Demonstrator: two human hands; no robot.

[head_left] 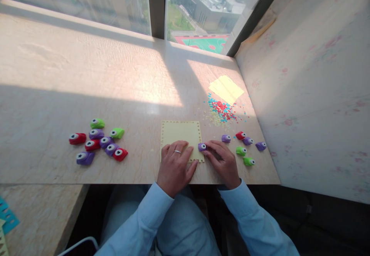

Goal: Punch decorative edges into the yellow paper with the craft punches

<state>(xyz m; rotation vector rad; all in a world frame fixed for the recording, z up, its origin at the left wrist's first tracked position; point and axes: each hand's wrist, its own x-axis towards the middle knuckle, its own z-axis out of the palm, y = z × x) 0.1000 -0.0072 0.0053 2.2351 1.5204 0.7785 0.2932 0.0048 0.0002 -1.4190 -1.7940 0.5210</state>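
Observation:
A pale yellow sheet of paper (180,131) lies on the stone ledge in front of me, with small holes punched along its edges. My left hand (176,166), a ring on one finger, rests on the lower part of the sheet with its fingers stretched out. At the sheet's right edge sits a small purple craft punch (202,147). Thumb and fingers of my right hand (224,163) grip this punch from the right. Just beyond that hand is another purple craft punch (226,138).
Several red, green and purple punches (104,142) cluster at the left. More punches (241,151) stand at the right, near the wall (312,102). Red, blue and yellow paper bits (222,109) lie below stacked yellow sheets (226,88). A window (202,21) borders the ledge's far side.

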